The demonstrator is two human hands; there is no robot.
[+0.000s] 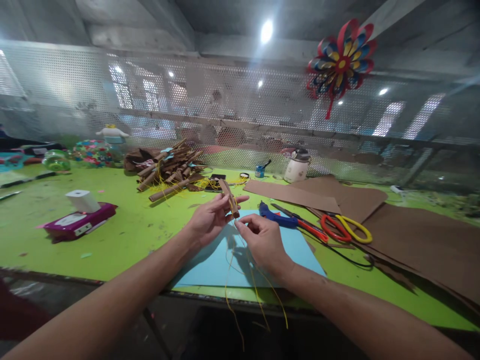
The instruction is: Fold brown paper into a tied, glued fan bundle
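My left hand (213, 216) grips a small brown paper roll (229, 197), held tilted above a light blue sheet (300, 250). Thin yellow string (256, 290) is tied about the roll, and several loose strands dangle past the table's front edge. Close against the roll's lower end, my right hand (262, 240) pinches the string between thumb and forefinger. To the right of that hand lie a blue hot glue gun (275, 216) and scissors with red and yellow handles (337, 228).
Brown paper sheets (420, 235) cover the right side of the green table (131, 245). A pile of brown paper rolls (168, 170) with yellow string lies at the back left. A purple power strip (84, 224) sits at left, a white bottle (297, 167) at the back.
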